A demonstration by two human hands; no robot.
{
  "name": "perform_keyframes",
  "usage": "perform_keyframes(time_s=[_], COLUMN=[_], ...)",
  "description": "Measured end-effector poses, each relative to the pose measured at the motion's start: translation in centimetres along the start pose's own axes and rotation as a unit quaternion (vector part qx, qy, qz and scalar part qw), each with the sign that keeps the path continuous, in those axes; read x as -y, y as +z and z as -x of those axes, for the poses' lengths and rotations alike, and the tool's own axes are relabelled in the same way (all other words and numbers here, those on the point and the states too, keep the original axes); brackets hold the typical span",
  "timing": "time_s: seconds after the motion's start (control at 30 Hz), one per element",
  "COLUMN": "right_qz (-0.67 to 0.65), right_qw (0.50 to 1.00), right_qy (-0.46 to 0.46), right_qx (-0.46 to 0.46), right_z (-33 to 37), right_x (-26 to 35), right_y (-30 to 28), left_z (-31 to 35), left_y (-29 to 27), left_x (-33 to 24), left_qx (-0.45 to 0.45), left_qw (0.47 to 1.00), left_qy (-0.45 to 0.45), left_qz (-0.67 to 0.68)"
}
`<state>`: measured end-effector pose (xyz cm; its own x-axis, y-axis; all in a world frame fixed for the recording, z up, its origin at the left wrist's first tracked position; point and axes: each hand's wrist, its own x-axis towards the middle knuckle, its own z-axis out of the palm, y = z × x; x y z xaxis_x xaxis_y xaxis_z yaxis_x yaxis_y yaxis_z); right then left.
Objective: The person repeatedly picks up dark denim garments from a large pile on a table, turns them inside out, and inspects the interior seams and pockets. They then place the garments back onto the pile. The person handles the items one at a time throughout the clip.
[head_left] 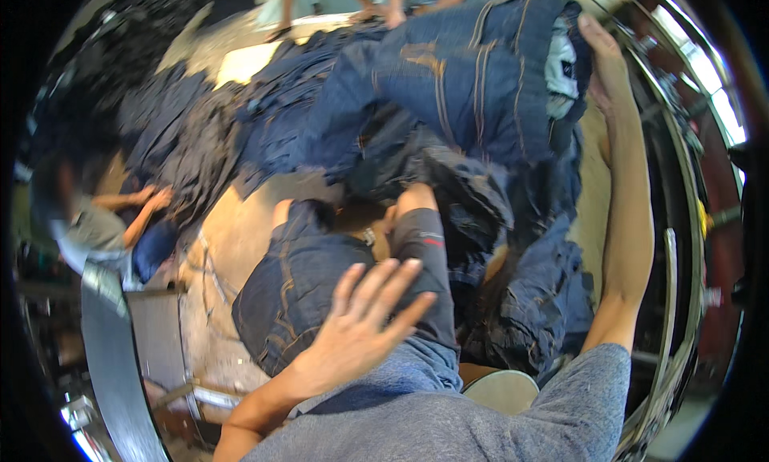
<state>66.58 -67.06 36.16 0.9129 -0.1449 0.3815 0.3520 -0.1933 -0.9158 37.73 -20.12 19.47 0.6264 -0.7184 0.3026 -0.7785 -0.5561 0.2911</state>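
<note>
While the right hand [602, 68], its grip unclear, apparently steadies blue jeans [465, 85] atop a denim heap [529, 302], the left hand [357, 326] hangs empty and splayed above the lap [428, 302], and shifting them probably needs both.

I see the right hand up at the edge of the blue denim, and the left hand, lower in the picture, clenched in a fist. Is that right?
Not quite: the left hand is no fist. The head view shows it open, fingers spread, lower in the picture. The right hand is indeed up at the edge of the blue denim.
</note>
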Motion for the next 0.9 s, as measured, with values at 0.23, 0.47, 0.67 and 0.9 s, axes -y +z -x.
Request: perform_keyframes(time_s=[0.23,0.47,0.67,0.9], right_qz=[0.2,0.541,0.598,0.586], right_qw=[0.933,0.756,0.705,0.684], right_qy=[-0.108,-0.234,-0.195,-0.191], right_qx=[-0.279,-0.284,-0.328,-0.391], right_z=[8.9,9.8,4.4,-0.5], right_x=[12.4,10.2,7.9,8.0], right_y=[-15.7,-19.8,-25.2,-30.9], left_z=[0.5,0.1,2.0,4.7], left_y=[-0.1,-1.2,-2.1,-1.2], left_x=[5.0,7.5,8.4,8.8], left_qx=[-0.003,0.001,-0.012,0.014], left_qw=[0.996,0.995,0.988,0.981], left_qy=[-0.089,-0.081,-0.138,-0.178], left_qz=[-0.009,-0.051,-0.073,-0.069])
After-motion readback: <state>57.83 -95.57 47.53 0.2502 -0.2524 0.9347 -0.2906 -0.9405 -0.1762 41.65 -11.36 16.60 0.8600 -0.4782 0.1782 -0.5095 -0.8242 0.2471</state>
